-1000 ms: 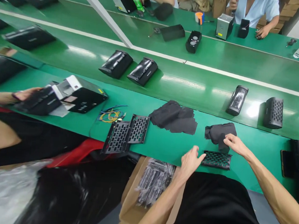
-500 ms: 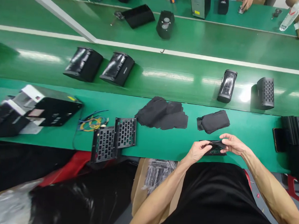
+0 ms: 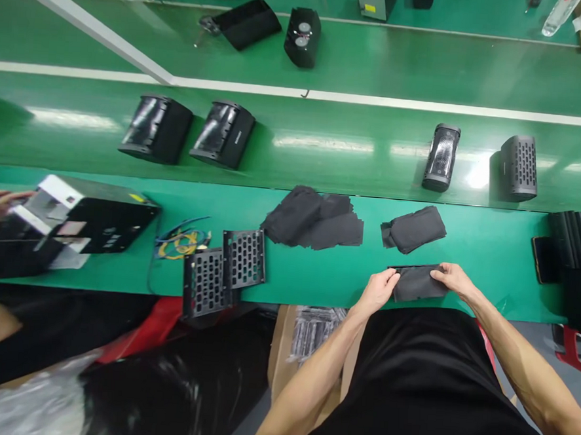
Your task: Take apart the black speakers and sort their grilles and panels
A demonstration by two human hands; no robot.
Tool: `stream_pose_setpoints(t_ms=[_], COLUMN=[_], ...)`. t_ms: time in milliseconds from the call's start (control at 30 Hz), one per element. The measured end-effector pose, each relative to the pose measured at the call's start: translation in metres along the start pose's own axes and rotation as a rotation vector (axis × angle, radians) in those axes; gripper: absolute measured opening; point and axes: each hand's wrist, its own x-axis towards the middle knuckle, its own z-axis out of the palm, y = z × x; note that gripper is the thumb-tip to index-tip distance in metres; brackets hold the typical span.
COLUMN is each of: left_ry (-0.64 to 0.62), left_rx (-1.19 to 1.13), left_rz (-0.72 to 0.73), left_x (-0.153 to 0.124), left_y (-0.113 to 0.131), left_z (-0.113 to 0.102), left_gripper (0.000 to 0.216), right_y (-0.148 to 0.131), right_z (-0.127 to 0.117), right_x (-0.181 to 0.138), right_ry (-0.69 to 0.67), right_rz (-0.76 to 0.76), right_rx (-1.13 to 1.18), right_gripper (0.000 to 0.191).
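Pinching opposite ends of a black sheet (image 3: 417, 284) at the table's (image 3: 316, 281) near edge, your left hand (image 3: 379, 290) and right hand (image 3: 456, 280) are set apart, apparently to keep it flat; a small stack (image 3: 416, 229) lies just beyond, probably for easy reach
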Motion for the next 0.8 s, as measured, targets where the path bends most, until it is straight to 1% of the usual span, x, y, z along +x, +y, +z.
stream_pose_setpoints(t_ms=[133,167,200,267,333,367,400,467,500,567,633,667,800], left_ry=[0.074,0.111,0.154,0.232,0.255,0.245,0.236,0.221,0.213,0.174,0.122,0.100,0.021], left_rx=[0.131,0.175,0.226,0.334,0.402,0.397,0.354,0.197,0.109,-0.028,-0.089,-0.129,-0.464], left_rz=[-0.082,-0.102,-0.119,-0.140,-0.137,-0.124,-0.109,-0.080,-0.070,-0.067,-0.076,-0.080,-0.095], left_x=[0.002,0.002,0.001,0.002,0.006,0.008,0.011,0.017,0.019,0.023,0.023,0.022,0.015], left_y=[-0.013,-0.015,-0.017,-0.021,-0.022,-0.023,-0.024,-0.026,-0.027,-0.028,-0.025,-0.022,0.000], left_z=[0.009,0.010,0.010,0.010,0.010,0.009,0.008,0.006,0.004,0.000,-0.004,-0.005,-0.014], left_gripper=[0.013,0.014,0.020,0.039,0.053,0.051,0.042,0.021,0.018,0.027,0.037,0.042,0.061], right_y=[0.014,0.018,0.021,0.026,0.029,0.028,0.027,0.022,0.020,0.014,0.007,0.004,-0.010], right_z=[0.008,0.009,0.009,0.008,0.006,0.006,0.005,0.002,0.000,-0.006,-0.013,-0.016,-0.027], right_x=[0.004,0.003,0.002,0.001,0.001,0.002,0.004,0.008,0.010,0.012,0.010,0.007,-0.010], right_ry=[0.174,0.205,0.240,0.323,0.383,0.389,0.381,0.353,0.338,0.299,0.248,0.211,0.041], right_rz=[0.047,0.053,0.051,0.007,-0.077,-0.114,-0.144,-0.181,-0.195,-0.220,-0.232,-0.228,-0.184], right_rx=[-0.217,-0.274,-0.334,-0.439,-0.470,-0.452,-0.430,-0.390,-0.371,-0.327,-0.274,-0.213,0.232], right_gripper=[0.022,0.023,0.025,0.032,0.037,0.037,0.033,0.021,0.016,0.011,0.013,0.017,0.039])
